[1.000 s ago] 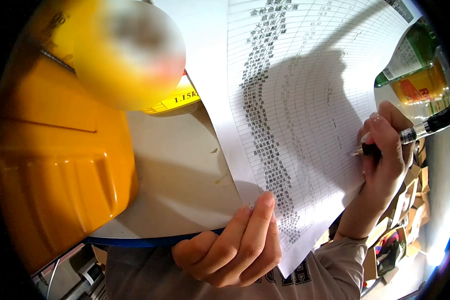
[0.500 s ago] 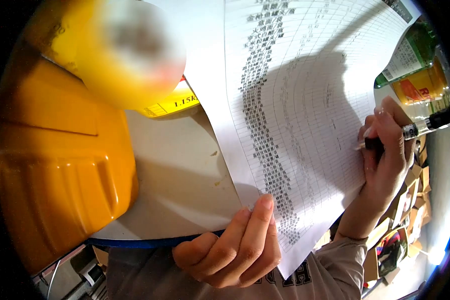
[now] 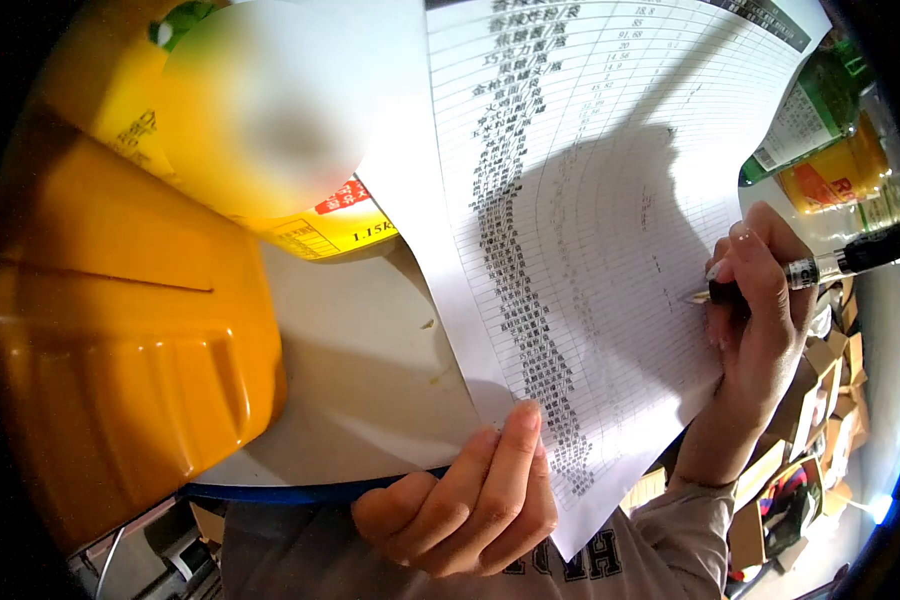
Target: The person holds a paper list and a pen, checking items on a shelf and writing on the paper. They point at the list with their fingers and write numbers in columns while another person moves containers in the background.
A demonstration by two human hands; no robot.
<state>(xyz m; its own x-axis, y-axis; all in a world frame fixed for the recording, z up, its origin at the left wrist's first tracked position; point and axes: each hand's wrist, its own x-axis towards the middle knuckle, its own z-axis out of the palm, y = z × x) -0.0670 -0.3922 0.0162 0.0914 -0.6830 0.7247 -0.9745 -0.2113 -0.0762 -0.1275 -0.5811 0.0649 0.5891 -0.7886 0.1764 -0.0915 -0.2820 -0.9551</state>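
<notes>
A printed sheet of paper (image 3: 610,340), ruled into rows with a column of Chinese text and some figures, curves across the middle. My right hand (image 3: 765,320) is closed round a clear-barrelled pen (image 3: 805,271) with a black cap on its far end, and the pen tip is right at the sheet's right-hand columns. At the near edge of the sheet, my left hand (image 3: 470,510) has its fingers bent and pressed together on the paper, its thumb hidden. A shadow falls over much of the sheet.
A yellow package (image 3: 305,238) marked 1.15k and an orange plastic container (image 3: 130,370) stand at left on the pale tabletop (image 3: 360,370). A green bottle (image 3: 805,120) and an orange-labelled bottle (image 3: 835,180) are at upper right. Cardboard boxes (image 3: 820,375) lie beyond my right arm.
My right hand and the pen have shifted slightly left across the sheet. The top of the sheet shows larger, clearer print; my left hand keeps its grip nearly unmoved.
</notes>
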